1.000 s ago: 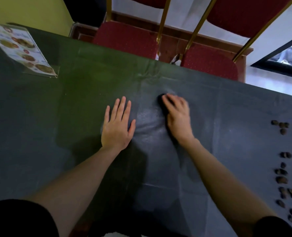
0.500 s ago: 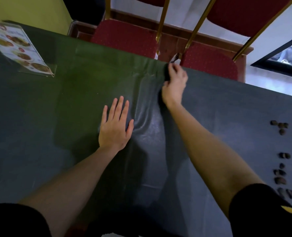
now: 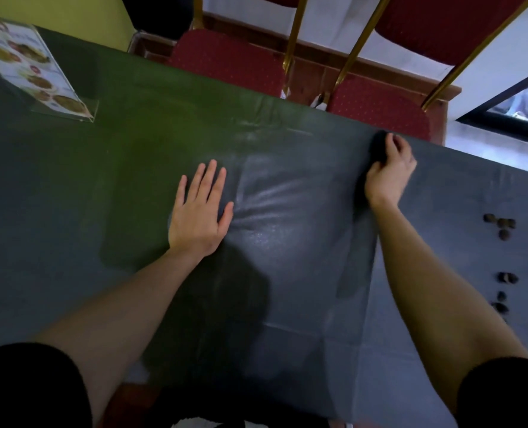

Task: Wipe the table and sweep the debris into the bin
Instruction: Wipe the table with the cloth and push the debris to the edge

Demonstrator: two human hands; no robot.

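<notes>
A dark green cloth covers the table [image 3: 108,186]. My left hand [image 3: 199,213] lies flat on it near the middle, fingers spread, holding nothing. My right hand [image 3: 387,171] is at the table's far edge, curled over a dark wiping cloth [image 3: 377,148] that mostly hides under the fingers. The tablecloth is wrinkled and shiny between my two hands. Several small brown bits of debris [image 3: 503,225] lie scattered along the right side of the table, to the right of my right arm. No bin is in view.
A menu in a clear stand [image 3: 37,72] sits at the far left corner. Two red chairs [image 3: 228,61] with gold frames are pushed against the far edge. A yellow wall [image 3: 55,10] is at the upper left.
My right hand with the dark cloth went from the table's middle to the far edge, then slid right along that edge. My left hand stayed flat in place.
</notes>
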